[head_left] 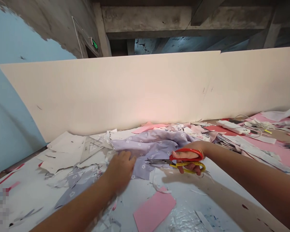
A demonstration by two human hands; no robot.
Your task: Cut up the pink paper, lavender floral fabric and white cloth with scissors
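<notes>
My left hand (119,170) presses flat on a lilac fabric with a white flower print (151,149), its fingers on the fabric's near edge. My right hand (189,161) grips a pair of red-handled scissors (176,160), and the steel blades point left toward the fabric, their tips just short of my left hand. A yellow tape measure (189,166) loops through my right hand beneath the scissors. The blades look closed. More of the same print, in a greyer tone, lies as scraps (74,190) below my left forearm.
Paper patterns (62,151) and a clear plastic set square (90,149) lie to the left. A pink card (154,209) sits near the front. At the right are pink sheets (285,154), a white power strip (232,127) and cables. A cream board (111,96) stands along the table's far side.
</notes>
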